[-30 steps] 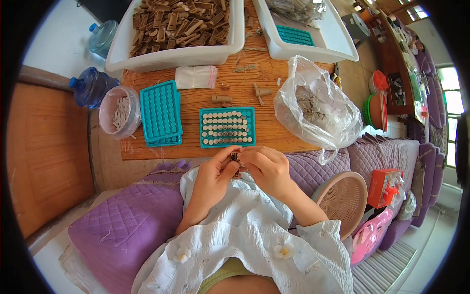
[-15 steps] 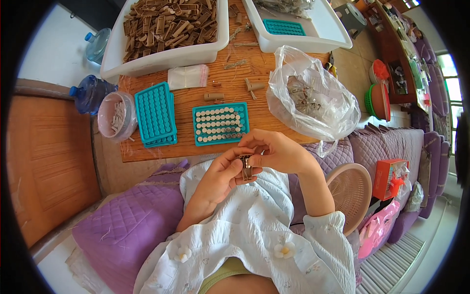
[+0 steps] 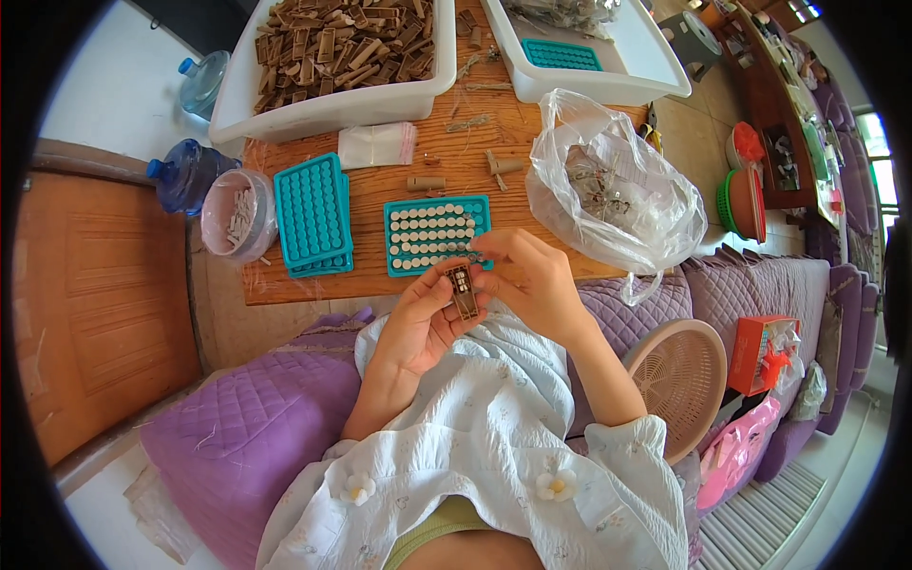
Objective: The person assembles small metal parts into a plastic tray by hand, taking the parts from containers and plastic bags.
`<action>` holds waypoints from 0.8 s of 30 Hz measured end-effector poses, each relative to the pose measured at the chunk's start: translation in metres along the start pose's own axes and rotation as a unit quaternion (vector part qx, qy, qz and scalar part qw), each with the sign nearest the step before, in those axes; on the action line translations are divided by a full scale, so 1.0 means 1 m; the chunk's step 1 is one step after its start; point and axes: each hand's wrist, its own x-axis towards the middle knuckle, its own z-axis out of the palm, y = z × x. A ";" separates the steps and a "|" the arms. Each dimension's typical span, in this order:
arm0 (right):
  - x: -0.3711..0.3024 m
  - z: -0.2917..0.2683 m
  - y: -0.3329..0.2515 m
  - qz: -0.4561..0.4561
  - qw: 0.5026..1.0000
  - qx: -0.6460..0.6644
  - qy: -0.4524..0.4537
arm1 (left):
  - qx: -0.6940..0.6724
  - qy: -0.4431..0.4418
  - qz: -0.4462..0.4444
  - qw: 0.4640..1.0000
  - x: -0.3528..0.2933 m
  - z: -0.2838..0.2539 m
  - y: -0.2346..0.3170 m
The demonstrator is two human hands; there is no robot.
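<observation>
My left hand (image 3: 415, 332) grips a narrow brown plastic casing (image 3: 466, 306) by its sides, open face up. Small white pieces sit in the casing's upper part. My right hand (image 3: 537, 290) is just right of the casing, with its index finger over the lower right corner of a teal tray (image 3: 391, 270). Its thumb is lower, beside the casing, apart from the index finger. Rows of round white discs (image 3: 429, 224) fill much of that tray; some cells near the right end show teal. The fingers partly cover the tray's near right corner.
Stacked teal trays (image 3: 311, 211) and a tub of white pieces (image 3: 242, 217) stand left. Behind are a white bin of brown casings (image 3: 350, 47), plastic sleeves (image 3: 370, 147) and two loose casings (image 3: 426, 183). A clear bag of small parts (image 3: 608, 190) lies right.
My right hand has left the casing and moved up to the tray's corner. The left hand still holds the casing, shifted slightly left and turned so its inside shows more.
</observation>
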 end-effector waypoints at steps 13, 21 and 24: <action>0.010 -0.001 0.000 -0.110 0.985 -0.105 -0.086 | 0.191 0.086 0.057 0.976 0.004 -0.003 0.004; 0.017 -0.009 0.016 -0.087 0.983 -0.085 -0.139 | 0.339 0.092 0.038 0.935 0.010 0.004 0.014; 0.017 -0.012 0.022 -0.106 0.986 -0.069 -0.106 | 0.349 0.070 0.026 0.934 0.017 0.007 0.020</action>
